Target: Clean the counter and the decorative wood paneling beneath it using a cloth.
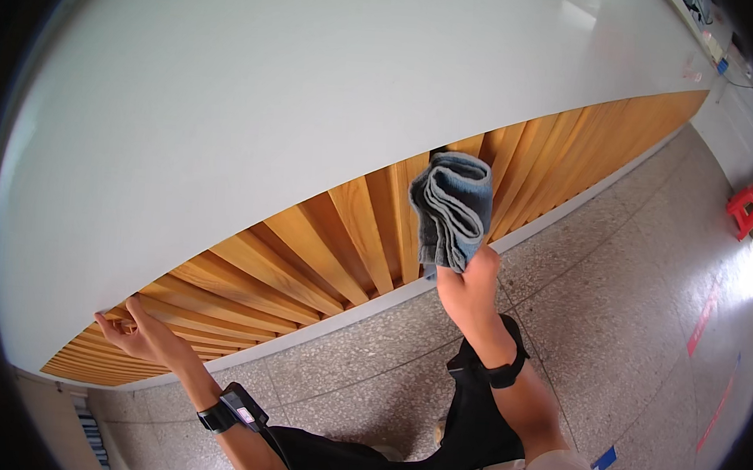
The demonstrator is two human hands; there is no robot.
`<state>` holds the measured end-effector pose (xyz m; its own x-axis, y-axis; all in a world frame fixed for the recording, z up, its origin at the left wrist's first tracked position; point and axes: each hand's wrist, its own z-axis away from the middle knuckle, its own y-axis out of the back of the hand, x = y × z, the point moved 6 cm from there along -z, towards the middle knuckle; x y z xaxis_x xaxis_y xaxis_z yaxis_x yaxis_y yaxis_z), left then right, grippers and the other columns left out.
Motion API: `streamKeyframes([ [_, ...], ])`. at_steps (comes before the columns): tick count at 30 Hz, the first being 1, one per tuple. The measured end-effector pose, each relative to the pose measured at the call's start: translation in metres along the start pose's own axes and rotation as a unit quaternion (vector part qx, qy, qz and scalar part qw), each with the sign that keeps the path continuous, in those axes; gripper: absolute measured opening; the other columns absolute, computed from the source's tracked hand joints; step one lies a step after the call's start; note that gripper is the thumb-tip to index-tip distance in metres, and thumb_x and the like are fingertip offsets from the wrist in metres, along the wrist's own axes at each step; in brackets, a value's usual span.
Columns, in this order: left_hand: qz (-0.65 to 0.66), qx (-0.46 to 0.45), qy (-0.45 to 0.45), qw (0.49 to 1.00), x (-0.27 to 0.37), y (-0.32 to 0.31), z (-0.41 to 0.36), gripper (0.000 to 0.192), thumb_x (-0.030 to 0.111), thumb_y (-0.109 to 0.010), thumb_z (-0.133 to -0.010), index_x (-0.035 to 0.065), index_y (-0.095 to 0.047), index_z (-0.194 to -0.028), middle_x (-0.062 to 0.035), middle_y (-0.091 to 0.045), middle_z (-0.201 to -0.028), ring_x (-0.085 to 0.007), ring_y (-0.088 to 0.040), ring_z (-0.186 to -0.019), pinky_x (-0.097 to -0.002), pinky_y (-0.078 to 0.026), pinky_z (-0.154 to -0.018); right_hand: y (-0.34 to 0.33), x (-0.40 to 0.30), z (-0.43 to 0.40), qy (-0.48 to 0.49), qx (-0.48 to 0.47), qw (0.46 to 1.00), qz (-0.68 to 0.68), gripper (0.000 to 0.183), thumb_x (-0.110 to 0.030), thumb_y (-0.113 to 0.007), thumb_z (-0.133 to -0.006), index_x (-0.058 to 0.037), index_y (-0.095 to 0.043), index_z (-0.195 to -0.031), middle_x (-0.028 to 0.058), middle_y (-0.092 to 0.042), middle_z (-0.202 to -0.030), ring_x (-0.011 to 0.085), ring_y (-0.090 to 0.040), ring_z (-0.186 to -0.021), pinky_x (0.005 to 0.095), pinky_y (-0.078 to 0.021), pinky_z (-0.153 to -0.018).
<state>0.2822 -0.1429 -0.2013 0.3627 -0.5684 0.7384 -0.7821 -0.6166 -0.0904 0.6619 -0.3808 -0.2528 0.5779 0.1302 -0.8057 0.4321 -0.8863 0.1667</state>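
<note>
A folded grey-blue cloth (454, 204) is held in my right hand (470, 286) in front of the wooden slats of a counter. The thumb and palm show at the cloth's lower end; the other fingers are hidden. At the far left, my left hand (137, 333) reaches to the slatted front (297, 266), just under the edge of the white countertop (229, 110). Its thumb and a finger are apart near that edge, and nothing shows between them. Where the remaining fingertips rest is partly hidden.
Below the slats runs a pale base strip (346, 314) above the speckled floor (368, 364). A red plastic stool (745, 212) stands at the far right. Red and blue strips mark the floor on the right. Cables and small items (723, 65) lie at the upper right.
</note>
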Motion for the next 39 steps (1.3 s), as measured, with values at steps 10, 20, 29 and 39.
streamKeyframes([
  [10, -0.016, -0.001, -0.006, 1.000, 0.004, -0.003, -0.003, 0.069, 0.021, -0.067, -0.093, -0.0008, -0.034, -0.150, -0.0050, -0.043, -0.113, -0.0130, -0.047, -0.102, -0.0302, -0.044, -0.083, -0.041, 0.212, 0.125, -0.306, -0.077, 0.949, -0.011, 0.031, -0.011, -0.060, -0.096, 0.0020, -0.058, -0.124, 0.0111, -0.068, -0.115, 0.0213, -0.061, -0.106, 0.0338, -0.0453, -0.093],
  [20, -0.115, 0.007, -0.052, 0.992, 0.003, -0.001, -0.001, 0.071, 0.025, -0.059, -0.096, 0.0012, -0.025, -0.154, -0.0118, -0.038, -0.130, -0.0197, -0.046, -0.111, -0.0346, -0.043, -0.091, -0.029, 0.155, 0.092, -0.355, -0.018, 0.930, -0.094, 0.027, -0.010, -0.062, -0.092, -0.0007, -0.063, -0.117, 0.0101, -0.069, -0.104, 0.0194, -0.062, -0.098, 0.0320, -0.0464, -0.084],
  [29, -0.094, 0.005, -0.016, 0.995, -0.006, -0.005, -0.008, 0.069, 0.032, -0.059, -0.096, 0.0026, -0.030, -0.151, -0.0125, -0.034, -0.139, -0.0202, -0.047, -0.117, -0.0361, -0.044, -0.092, 0.000, -0.019, -0.027, -0.126, 0.049, 0.988, -0.071, 0.015, -0.004, -0.064, -0.090, 0.0050, -0.064, -0.102, 0.0118, -0.067, -0.079, 0.0113, -0.057, -0.072, 0.0297, -0.0480, -0.067],
  [39, -0.094, -0.012, -0.038, 0.995, 0.014, -0.009, 0.004, 0.075, 0.042, -0.057, -0.098, -0.0006, -0.027, -0.152, -0.0199, -0.034, -0.143, -0.0293, -0.042, -0.132, -0.0431, -0.042, -0.106, -0.033, 0.187, 0.109, -0.227, 0.048, 0.973, -0.002, 0.021, -0.003, -0.062, -0.087, 0.0001, -0.065, -0.107, 0.0148, -0.070, -0.090, 0.0182, -0.067, -0.089, 0.0326, -0.0497, -0.078],
])
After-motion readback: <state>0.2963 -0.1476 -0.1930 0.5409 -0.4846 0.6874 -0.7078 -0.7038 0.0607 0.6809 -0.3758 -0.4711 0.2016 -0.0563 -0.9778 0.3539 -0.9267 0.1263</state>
